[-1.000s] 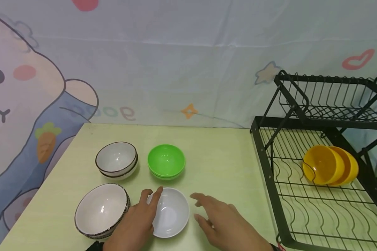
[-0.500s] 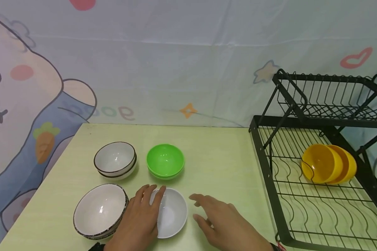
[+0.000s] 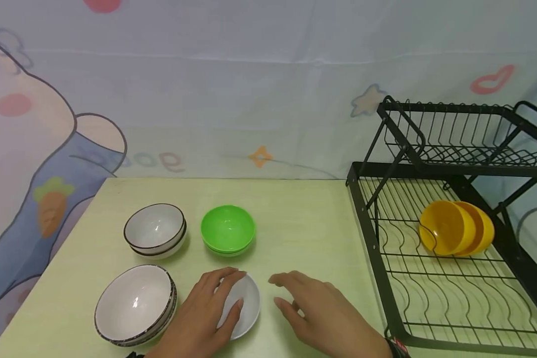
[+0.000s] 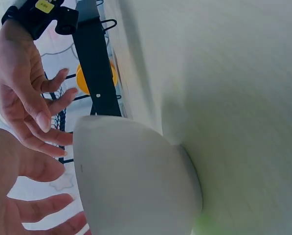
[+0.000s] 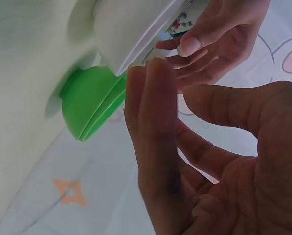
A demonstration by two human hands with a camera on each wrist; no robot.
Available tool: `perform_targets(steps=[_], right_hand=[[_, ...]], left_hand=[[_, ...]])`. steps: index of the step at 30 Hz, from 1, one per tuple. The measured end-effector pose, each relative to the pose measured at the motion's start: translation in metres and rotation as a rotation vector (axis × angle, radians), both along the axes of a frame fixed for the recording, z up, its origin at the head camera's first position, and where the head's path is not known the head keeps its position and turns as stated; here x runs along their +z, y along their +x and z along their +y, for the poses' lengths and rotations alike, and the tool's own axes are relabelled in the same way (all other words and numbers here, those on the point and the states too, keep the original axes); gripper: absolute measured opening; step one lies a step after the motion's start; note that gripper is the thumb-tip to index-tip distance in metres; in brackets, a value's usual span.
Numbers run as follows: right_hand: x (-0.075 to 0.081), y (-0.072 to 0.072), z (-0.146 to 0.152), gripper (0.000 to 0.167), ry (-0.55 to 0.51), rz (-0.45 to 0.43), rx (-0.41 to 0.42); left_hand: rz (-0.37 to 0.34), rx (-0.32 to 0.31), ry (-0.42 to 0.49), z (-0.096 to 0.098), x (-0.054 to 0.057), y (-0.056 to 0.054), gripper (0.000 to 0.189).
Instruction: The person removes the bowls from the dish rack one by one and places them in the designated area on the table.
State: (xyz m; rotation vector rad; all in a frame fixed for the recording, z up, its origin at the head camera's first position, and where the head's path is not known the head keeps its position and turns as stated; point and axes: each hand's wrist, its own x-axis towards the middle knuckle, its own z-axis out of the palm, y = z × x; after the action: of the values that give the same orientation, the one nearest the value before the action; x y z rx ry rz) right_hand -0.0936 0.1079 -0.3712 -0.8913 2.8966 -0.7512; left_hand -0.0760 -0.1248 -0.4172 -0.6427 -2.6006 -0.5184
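Observation:
A plain white bowl (image 3: 252, 304) stands upright on the table, partly covered by my left hand (image 3: 208, 311) in the head view. That hand hovers over the bowl's left side with thumb and fingers spread; in the left wrist view its fingers are right at the rim of the white bowl (image 4: 136, 176). My right hand (image 3: 319, 311) is held to the right of the bowl, fingers loosely bent, thumb apart, nothing between them. Its fingertips stand near the bowl's rim in the right wrist view. Behind the white bowl sits a stack of green bowls (image 3: 228, 229).
Left of the hands are stacked white bowls with a dark rim (image 3: 154, 228) and larger bowls with a speckled rim (image 3: 134, 306). A black two-tier dish rack (image 3: 370, 258) stands at right, with two yellow bowls (image 3: 447, 228) on its lower tier. A printed cloth (image 3: 232, 89) hangs behind.
My left hand has moved over the white bowl, its thumb now spread out across it. The right hand stays nearly in place. The head view has turned slightly right.

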Motion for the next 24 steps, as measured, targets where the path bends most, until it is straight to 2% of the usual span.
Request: perform_targets(steps=[3, 6, 11, 14, 19, 24], right_hand=[[0.004, 0.0, -0.001, 0.029, 0.012, 0.045, -0.01], [0.008, -0.002, 0.001, 0.029, 0.013, 0.074, -0.021], [0.015, -0.005, 0.008, 0.029, 0.026, 0.084, -0.065], [0.02, -0.007, 0.012, 0.029, 0.035, 0.065, -0.11], [0.026, -0.009, 0.023, 0.028, 0.014, 0.012, -0.174], [0.031, -0.013, 0.036, 0.027, -0.002, 0.032, -0.189]], left_hand=[[0.017, -0.019, 0.032, 0.0, -0.001, 0.002, 0.042], [0.053, -0.067, 0.087, 0.0, -0.003, 0.002, 0.038], [0.088, -0.111, 0.196, 0.001, 0.0, 0.005, 0.037], [0.075, -0.115, 0.233, 0.003, 0.003, 0.007, 0.038], [0.049, -0.147, 0.199, 0.007, 0.003, 0.006, 0.036], [0.07, -0.171, 0.194, 0.012, 0.001, 0.005, 0.036]])
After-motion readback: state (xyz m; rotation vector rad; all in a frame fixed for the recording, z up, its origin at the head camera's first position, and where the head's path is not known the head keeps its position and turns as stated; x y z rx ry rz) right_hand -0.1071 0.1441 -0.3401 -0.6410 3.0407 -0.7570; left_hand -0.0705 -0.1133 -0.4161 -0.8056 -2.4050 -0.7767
